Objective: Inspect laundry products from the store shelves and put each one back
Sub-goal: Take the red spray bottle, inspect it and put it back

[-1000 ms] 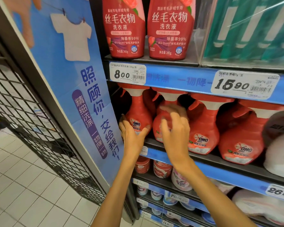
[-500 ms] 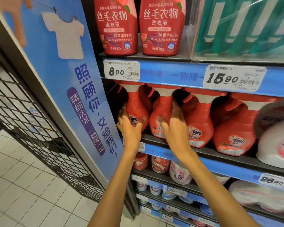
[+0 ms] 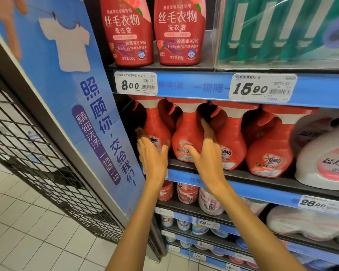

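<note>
Spray bottles (image 3: 188, 133) red, white collars; shelf edge strip (image 3: 194, 88) blue; price tags (image 3: 135, 83) white; floor tiles (image 3: 27, 231) white.

A shop aisle: blue-edged metal shelves (image 3: 204, 89) with white paper price tags (image 3: 135, 83), rows of red plastic detergent bottles (image 3: 270, 153) at three o'clock.

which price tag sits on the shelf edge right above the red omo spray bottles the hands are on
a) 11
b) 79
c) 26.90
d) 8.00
d: the 8.00 price tag is on the blue shelf edge directly over the two leftmost red OMO spray bottles that the left hand and right hand rest on.
</note>
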`<state>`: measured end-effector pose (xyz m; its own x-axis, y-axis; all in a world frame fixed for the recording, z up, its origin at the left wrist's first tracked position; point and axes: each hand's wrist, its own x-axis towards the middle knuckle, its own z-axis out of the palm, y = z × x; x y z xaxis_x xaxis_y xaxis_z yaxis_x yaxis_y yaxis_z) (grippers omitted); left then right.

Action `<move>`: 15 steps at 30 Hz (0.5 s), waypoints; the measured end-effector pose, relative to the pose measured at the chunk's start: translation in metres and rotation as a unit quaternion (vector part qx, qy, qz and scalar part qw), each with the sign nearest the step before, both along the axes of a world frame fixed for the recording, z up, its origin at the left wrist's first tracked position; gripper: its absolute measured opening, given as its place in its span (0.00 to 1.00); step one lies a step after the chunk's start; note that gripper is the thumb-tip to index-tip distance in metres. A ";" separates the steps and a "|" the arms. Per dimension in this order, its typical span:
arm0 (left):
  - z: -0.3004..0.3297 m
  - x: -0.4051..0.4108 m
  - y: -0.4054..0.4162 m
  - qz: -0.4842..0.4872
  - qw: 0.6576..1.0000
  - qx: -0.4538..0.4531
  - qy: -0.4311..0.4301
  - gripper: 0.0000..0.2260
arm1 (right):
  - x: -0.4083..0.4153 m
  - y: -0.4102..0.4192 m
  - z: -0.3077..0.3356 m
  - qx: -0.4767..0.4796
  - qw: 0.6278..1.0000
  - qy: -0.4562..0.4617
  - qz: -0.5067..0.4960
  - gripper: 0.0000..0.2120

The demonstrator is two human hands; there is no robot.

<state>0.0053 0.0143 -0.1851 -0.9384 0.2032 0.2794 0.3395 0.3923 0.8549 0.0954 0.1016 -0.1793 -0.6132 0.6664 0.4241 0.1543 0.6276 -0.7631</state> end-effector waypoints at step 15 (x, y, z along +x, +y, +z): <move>0.014 0.038 0.041 -0.103 0.993 -0.048 -0.012 0.19 | 0.047 0.038 0.002 -0.017 0.988 0.003 -0.151 0.21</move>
<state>0.0433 0.0548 -0.1709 -0.8802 0.4164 0.2277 0.4015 0.3974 0.8252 0.1429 0.1399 -0.1772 -0.3820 0.8321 0.4021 0.3254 0.5284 -0.7842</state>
